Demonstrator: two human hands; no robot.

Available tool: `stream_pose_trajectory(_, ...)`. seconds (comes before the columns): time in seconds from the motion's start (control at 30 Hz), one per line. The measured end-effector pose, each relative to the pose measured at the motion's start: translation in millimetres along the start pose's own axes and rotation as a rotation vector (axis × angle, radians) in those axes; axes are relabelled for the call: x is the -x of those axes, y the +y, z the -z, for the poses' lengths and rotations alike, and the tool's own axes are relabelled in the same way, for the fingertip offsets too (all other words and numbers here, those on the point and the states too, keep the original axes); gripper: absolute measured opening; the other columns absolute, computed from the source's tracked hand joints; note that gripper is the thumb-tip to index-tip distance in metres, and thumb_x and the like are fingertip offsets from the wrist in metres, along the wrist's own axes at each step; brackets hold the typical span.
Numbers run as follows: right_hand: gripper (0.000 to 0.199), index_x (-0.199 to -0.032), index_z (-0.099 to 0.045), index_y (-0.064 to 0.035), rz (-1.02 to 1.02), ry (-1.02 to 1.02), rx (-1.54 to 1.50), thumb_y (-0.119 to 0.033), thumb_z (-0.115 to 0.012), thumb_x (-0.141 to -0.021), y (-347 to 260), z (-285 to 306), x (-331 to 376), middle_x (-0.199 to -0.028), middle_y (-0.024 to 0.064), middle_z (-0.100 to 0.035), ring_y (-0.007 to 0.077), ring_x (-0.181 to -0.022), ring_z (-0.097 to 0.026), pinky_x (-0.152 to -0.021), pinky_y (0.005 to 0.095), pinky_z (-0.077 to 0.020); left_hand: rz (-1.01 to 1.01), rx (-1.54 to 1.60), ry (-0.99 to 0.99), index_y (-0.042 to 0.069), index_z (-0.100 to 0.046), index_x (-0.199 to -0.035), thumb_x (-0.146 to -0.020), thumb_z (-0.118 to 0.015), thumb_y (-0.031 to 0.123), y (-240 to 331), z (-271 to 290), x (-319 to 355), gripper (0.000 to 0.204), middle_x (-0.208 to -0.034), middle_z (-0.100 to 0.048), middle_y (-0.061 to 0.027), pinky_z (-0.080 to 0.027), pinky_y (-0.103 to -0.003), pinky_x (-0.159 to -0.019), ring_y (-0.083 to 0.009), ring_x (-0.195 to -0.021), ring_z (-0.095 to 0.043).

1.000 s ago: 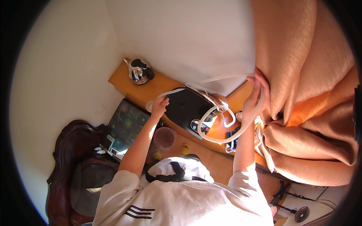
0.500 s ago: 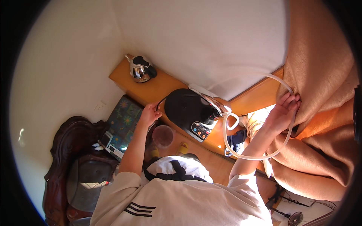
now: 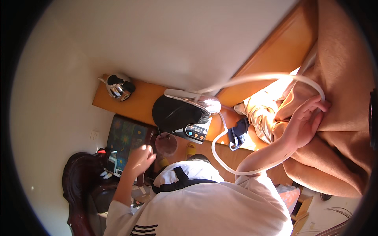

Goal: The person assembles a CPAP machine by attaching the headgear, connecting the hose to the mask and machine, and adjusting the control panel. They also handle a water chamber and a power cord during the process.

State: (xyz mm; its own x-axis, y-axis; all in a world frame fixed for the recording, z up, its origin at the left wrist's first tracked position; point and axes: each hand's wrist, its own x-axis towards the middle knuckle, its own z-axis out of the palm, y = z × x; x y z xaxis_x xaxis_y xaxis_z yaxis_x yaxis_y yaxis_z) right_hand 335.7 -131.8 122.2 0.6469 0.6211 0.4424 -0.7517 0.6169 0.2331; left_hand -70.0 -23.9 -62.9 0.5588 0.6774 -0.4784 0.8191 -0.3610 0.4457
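A pale translucent hose (image 3: 271,75) loops widely across the right half. My right hand (image 3: 303,126) is closed around it near the tan curtain, on the right. From there, the hose curves down over my forearm and back to the black appliance (image 3: 173,114), which stands on the wooden ledge. Coloured buttons and a small display show on the appliance's control panel (image 3: 196,132). My left hand (image 3: 141,159) hovers in front of the patterned box, apart from the appliance, with its fingers curled in. Whatever those fingers may hold is hidden.
A shiny kettle (image 3: 119,87) stands at the left of the wooden ledge (image 3: 145,94). Dark blue cloth (image 3: 238,133) lies right of the appliance. Below are a round bin (image 3: 166,144), a flower-patterned box (image 3: 124,135) and a carved dark chair (image 3: 75,177). Tan curtain (image 3: 338,78) fills the right side.
My left hand has drawn back from the appliance's side, where a thin black cord ran from it, toward my body. My right hand keeps its hold on the hose, and the view has shifted.
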Motion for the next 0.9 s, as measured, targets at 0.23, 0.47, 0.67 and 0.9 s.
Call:
stream_pose_trajectory(0.23, 0.022, -0.110, -0.057, 0.0031, -0.008, -0.081, -0.086, -0.005, -0.042, -0.097, -25, -1, 3, -0.107, 0.0110, -0.062, 0.0174, -0.097, -0.061, -0.097, 0.0384, -0.0509, -0.164, 0.136, -0.651, 0.004, -0.070, -0.091, -0.074, -0.067, 0.015, -40, -44, 108, 0.020, -0.089, -0.068, -0.0201, -0.052, -0.041, -0.072, -0.0354, -0.082, -0.066)
stream_pose_trajectory(0.47, 0.017, -0.105, -0.058, -0.0003, -0.070, -0.070, 0.007, -0.004, -0.044, -0.096, -11, 14, 22, -0.111, 0.0053, -0.060, 0.0160, -0.096, -0.060, -0.092, 0.0324, -0.0520, 0.032, 0.156, -0.650, 0.002, -0.069, -0.103, -0.076, -0.063, 0.007, -28, -41, 126, 0.028, -0.094, -0.069, -0.0214, -0.053, -0.038, -0.073, -0.0337, -0.086, -0.068)
stream_pose_trajectory(0.67, 0.020, -0.112, -0.056, 0.0003, -0.137, -0.050, 0.110, -0.006, -0.042, -0.099, -8, 18, 40, -0.119, 0.0031, -0.058, 0.0164, -0.101, -0.059, -0.098, 0.0346, -0.0482, 0.067, 0.287, -0.801, -0.004, -0.068, -0.102, -0.075, -0.065, 0.007, -44, -45, 132, 0.029, -0.092, -0.071, -0.0188, -0.053, -0.033, -0.072, -0.0260, -0.081, -0.070)
stream_pose_trajectory(0.9, 0.025, -0.119, -0.053, -0.0004, -0.204, -0.109, 0.182, -0.006, -0.037, -0.100, -11, 33, 47, -0.122, 0.0042, -0.054, 0.0143, -0.105, -0.058, -0.098, 0.0329, -0.0478, 0.037, 0.447, -0.843, -0.004, -0.068, -0.099, -0.073, -0.070, 0.013, -61, -57, 142, 0.031, -0.090, -0.071, -0.0174, -0.052, -0.033, -0.072, -0.0197, -0.080, -0.067)
